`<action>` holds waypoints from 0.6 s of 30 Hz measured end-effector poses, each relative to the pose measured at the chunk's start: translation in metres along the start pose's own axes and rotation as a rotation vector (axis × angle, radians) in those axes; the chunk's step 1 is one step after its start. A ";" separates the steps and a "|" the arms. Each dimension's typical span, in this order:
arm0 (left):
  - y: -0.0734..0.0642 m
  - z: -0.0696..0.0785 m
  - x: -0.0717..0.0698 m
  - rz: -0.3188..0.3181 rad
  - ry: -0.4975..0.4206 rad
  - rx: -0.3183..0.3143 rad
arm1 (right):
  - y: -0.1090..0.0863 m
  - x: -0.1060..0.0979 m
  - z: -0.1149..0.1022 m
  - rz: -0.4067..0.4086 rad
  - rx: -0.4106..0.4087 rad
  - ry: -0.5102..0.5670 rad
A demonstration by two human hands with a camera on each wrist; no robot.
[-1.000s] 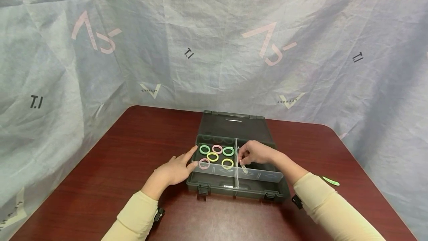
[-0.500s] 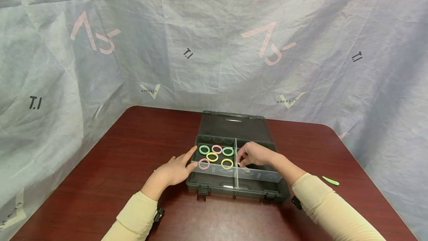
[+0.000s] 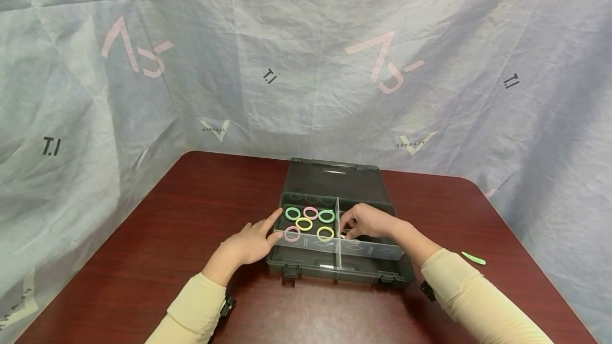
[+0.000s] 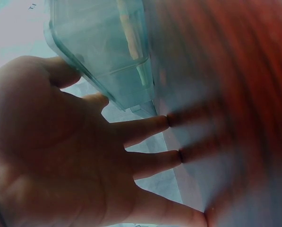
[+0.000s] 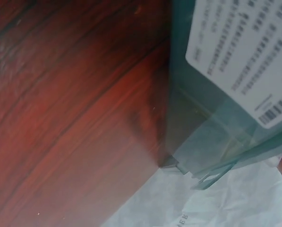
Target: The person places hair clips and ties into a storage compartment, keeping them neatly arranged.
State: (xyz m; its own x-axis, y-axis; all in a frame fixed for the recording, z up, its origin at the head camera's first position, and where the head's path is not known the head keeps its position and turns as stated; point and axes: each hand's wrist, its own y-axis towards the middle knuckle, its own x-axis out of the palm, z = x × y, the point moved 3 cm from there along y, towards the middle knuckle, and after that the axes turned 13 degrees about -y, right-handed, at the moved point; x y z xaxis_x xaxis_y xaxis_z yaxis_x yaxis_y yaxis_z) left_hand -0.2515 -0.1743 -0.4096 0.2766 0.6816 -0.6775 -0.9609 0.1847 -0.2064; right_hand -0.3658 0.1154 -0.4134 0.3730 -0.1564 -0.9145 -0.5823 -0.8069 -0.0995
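Observation:
A smoky translucent box (image 3: 306, 275) lies with its lid (image 3: 337, 182) tipped back. In its back left compartment are several green, pink and yellow rings, among them a yellow ring (image 3: 303, 224). My left hand (image 3: 246, 243) is spread flat at the box's left side, thumb and index finger on the rim; the left wrist view shows the other fingers straight, tips at the table. Inside the back right compartment, my right hand (image 3: 365, 220) bends its fingers round a slim pale clip (image 3: 342, 237), mostly hidden by the fingers and divider. In the right wrist view only a sliver of hand shows.
A clear divider (image 3: 370, 249) runs across the box, and another (image 3: 337, 216) parts left from right. On the dark red table (image 3: 220, 185), a slim green clip (image 3: 473, 258) lies right of the box. A printed grey cloth (image 3: 306, 94) hangs behind. A label (image 5: 244, 56) is stuck on the box's side.
My right hand has sunk slightly into the back right compartment, and the pale clip, plainer a second ago, is now mostly covered. The left hand and the rings stay put.

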 end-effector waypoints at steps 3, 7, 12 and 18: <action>0.001 -0.001 0.000 -0.002 0.003 -0.001 | -0.003 -0.001 0.002 -0.009 0.023 -0.020; 0.001 -0.001 -0.001 -0.001 0.011 -0.005 | -0.006 -0.004 0.003 -0.015 0.027 -0.052; 0.001 0.000 -0.002 0.002 0.018 -0.009 | -0.007 -0.004 0.004 -0.019 0.018 -0.062; -0.001 0.001 -0.001 0.011 0.028 -0.009 | -0.007 -0.004 0.003 -0.012 0.010 -0.065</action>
State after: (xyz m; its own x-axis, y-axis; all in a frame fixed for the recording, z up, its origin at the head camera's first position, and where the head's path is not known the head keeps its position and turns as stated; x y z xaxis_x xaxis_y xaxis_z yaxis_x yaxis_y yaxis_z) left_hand -0.2511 -0.1745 -0.4077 0.2668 0.6634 -0.6991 -0.9636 0.1707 -0.2057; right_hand -0.3654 0.1228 -0.4103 0.3322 -0.1092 -0.9369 -0.5854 -0.8027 -0.1140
